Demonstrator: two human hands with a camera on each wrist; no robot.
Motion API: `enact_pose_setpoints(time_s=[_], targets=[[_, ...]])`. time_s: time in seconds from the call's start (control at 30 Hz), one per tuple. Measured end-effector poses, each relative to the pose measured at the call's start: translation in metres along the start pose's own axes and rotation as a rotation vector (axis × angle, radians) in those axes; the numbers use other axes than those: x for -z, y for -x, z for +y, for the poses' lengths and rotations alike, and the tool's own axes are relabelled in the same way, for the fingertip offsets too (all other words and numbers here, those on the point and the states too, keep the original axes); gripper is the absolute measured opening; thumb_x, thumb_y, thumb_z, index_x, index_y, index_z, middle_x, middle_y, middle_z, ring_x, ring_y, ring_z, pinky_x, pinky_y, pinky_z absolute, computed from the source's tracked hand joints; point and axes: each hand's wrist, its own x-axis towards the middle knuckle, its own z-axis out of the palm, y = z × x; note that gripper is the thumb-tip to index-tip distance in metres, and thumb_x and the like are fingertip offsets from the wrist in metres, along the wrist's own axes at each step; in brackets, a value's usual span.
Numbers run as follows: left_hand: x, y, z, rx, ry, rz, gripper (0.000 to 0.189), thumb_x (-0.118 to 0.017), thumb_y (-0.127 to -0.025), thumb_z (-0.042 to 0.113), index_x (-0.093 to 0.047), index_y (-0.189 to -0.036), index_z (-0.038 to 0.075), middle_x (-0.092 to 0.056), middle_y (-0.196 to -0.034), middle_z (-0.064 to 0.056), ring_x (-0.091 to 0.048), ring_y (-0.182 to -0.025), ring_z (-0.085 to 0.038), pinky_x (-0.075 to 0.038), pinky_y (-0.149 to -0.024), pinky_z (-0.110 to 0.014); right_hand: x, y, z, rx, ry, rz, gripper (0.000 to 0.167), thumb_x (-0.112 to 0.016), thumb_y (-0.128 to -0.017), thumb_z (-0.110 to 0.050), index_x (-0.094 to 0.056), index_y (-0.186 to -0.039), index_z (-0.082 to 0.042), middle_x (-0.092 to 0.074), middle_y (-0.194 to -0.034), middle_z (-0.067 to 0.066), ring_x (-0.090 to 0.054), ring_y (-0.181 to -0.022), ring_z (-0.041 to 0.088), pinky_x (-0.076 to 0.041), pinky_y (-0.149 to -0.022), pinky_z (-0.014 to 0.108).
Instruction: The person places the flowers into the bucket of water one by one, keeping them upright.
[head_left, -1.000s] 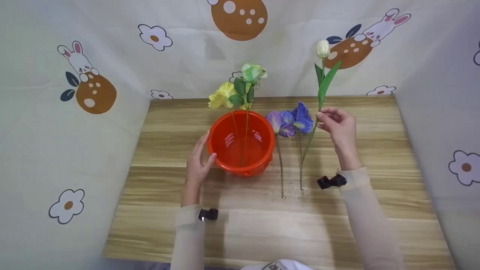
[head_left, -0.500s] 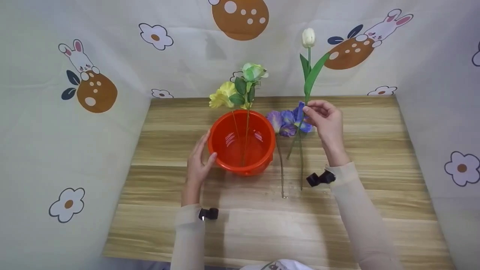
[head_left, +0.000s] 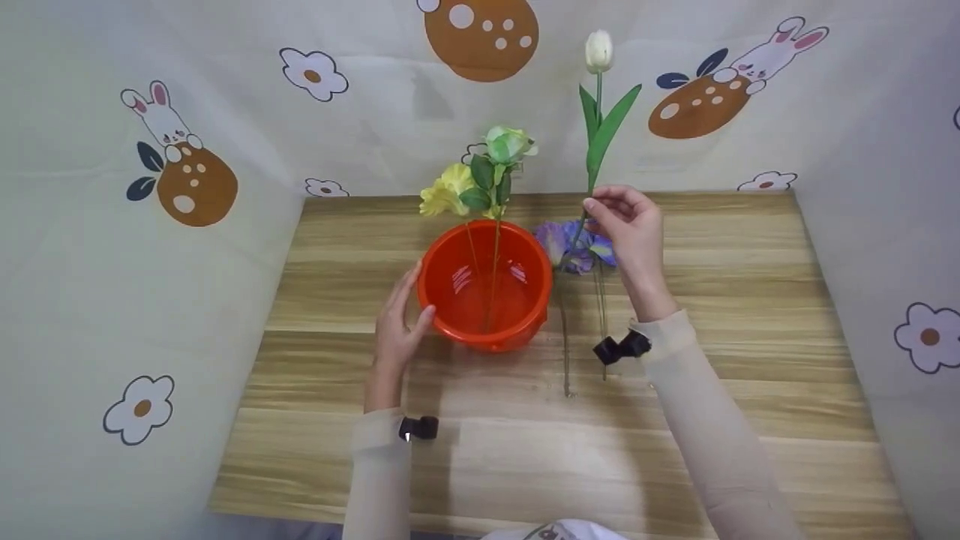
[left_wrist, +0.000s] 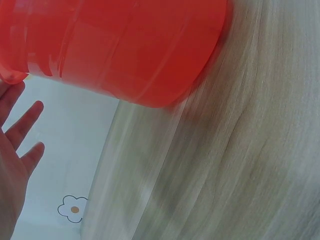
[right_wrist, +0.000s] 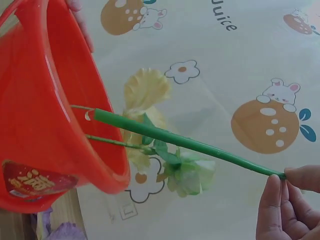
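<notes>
A white artificial tulip with long green leaves stands nearly upright in my right hand, its stem pinched between thumb and fingertips. In the right wrist view the stem's cut end overlaps the mouth of the red bucket. My left hand rests against the left side of the bucket, fingers extended and spread at the rim. Inside the bucket lean a yellow flower and a pale green rose, their heads above the far rim.
Purple and blue flowers lie on the wooden table just right of the bucket, stems toward the near edge, partly behind the right hand. A printed white cloth rises behind the table and along both sides.
My right hand has moved left and farther back with the tulip, raising its stem off the blue flowers toward the bucket. The left hand and bucket stay in place.
</notes>
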Motion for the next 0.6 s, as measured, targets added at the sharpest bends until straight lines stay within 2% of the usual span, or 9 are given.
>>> enact_pose_setpoints(time_s=[0.17, 0.3, 0.47, 0.6], targets=[[0.0, 0.0, -0.001, -0.023, -0.002, 0.01, 0.062, -0.064, -0.089, 0.02, -0.047, -0.149, 0.011, -0.05, -0.152, -0.01, -0.046, -0.142, -0.029, -0.037, -0.117, -0.054, -0.013, -0.002, 0.001, 0.03, -0.03, -0.009, 0.009, -0.07, -0.087, 0.003, -0.069, -0.089, -0.005, -0.071, -0.078, 0.0, -0.069, -0.069, 0.011, -0.061, -0.063, 0.023], [-0.001, 0.0, -0.002, -0.021, -0.004, 0.005, 0.063, -0.064, -0.089, 0.022, -0.047, -0.149, 0.013, -0.05, -0.153, -0.009, -0.046, -0.142, -0.028, -0.037, -0.117, -0.054, -0.02, -0.002, 0.006, 0.043, -0.028, -0.004, 0.01, -0.07, -0.087, 0.004, -0.069, -0.089, -0.006, -0.071, -0.078, -0.001, -0.068, -0.069, 0.011, -0.061, -0.063, 0.024], [-0.001, -0.001, -0.001, -0.015, 0.002, 0.004, 0.065, -0.065, -0.088, 0.016, -0.046, -0.15, 0.014, -0.049, -0.153, -0.009, -0.045, -0.143, -0.028, -0.035, -0.118, -0.054, -0.024, -0.001, 0.021, 0.042, 0.016, -0.005, 0.009, -0.07, -0.087, 0.004, -0.068, -0.091, -0.004, -0.07, -0.08, -0.002, -0.068, -0.07, 0.01, -0.061, -0.065, 0.024], [-0.001, -0.001, -0.001, -0.021, 0.009, 0.009, 0.065, -0.065, -0.088, 0.015, -0.046, -0.15, 0.013, -0.049, -0.152, -0.013, -0.045, -0.142, -0.028, -0.035, -0.118, -0.054, -0.025, 0.003, 0.035, 0.034, 0.053, -0.035, 0.011, -0.07, -0.087, 0.004, -0.066, -0.096, 0.0, -0.068, -0.083, 0.001, -0.068, -0.071, 0.011, -0.061, -0.065, 0.025]])
